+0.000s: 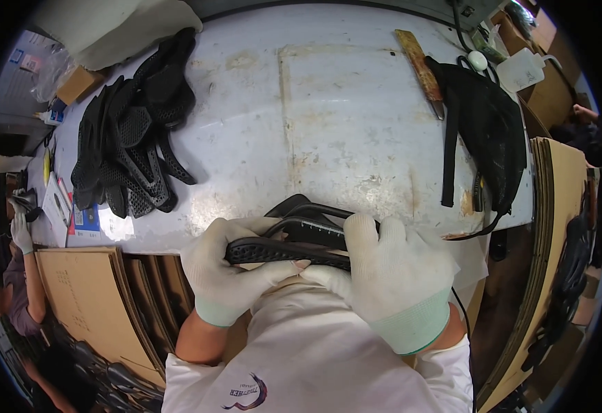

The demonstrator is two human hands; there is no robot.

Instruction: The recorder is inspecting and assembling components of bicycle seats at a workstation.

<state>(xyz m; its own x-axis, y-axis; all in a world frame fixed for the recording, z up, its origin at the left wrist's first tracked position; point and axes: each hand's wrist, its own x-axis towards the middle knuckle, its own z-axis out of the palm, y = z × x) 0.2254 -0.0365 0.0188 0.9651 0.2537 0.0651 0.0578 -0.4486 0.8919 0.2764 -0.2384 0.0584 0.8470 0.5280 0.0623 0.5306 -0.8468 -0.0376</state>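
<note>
Both hands in white gloves w/ pale green cuffs, closed on the same thing. L hand [211, 272] grips the L end of a black seat-shaped piece [280, 252], thumb along the near side, fingers over the far side. R hand [404, 275] grips the R end, fingers bent over the top, thumb toward the other thumb; thumb tips v. close, can't tell if touching. Piece is at the near table edge, right in front of the white shirt [301, 351]; can't tell if it touches the table [349, 138]. It has a dimpled near side, an open middle & small pale marks on an inner strip.

Farther out, L side of table: heap of black mesh-like parts [135, 131], overlapping. Grey-white cloth [115, 31] behind it at far L corner. Blue sheet [89, 219] by the near L edge.

R side: black bag [490, 131] w/ strap, next to a worn wood-handled tool [419, 65], tip pointing nearer. White ball [477, 60] & whitish bottle [521, 70] at far R.

Off table: cardboard sheets [80, 289] at L, cardboard stack [559, 186] at R. Co-worker [22, 289] far L, one gloved hand raised.
</note>
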